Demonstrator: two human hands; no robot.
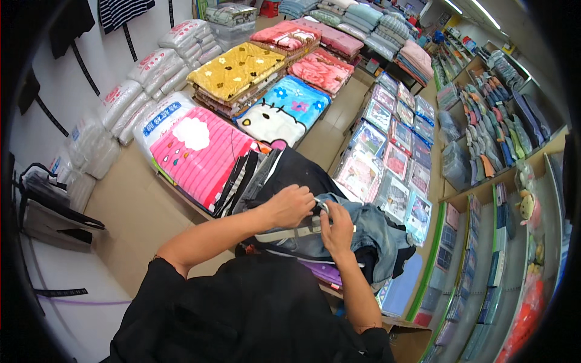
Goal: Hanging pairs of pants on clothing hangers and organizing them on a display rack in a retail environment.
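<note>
Before me lies a pair of faded blue denim jeans (pixel 381 231), spread over dark garments. My left hand (pixel 292 206) is curled with its fingertips together at a narrow pale strip (pixel 322 205). Opposite it, my right hand (pixel 337 227) pinches the same strip between thumb and fingers. The strip bends in a small loop; whether it belongs to a belt or to the jeans, I cannot tell. A whitish belt (pixel 281 235) crosses the clothes just below both hands. Black trousers (pixel 299 174) lie beyond my left hand, beside several folded dark garments (pixel 245 177).
A pink packed blanket (pixel 199 154) lies at the left, near a blue cartoon blanket (pixel 281 111) and a yellow blanket stack (pixel 236 68). Packaged bedding sets (pixel 392 159) cover a low stand to the right. White bagged bundles (pixel 145 68) line the wall; shelves (pixel 490 254) flank the right.
</note>
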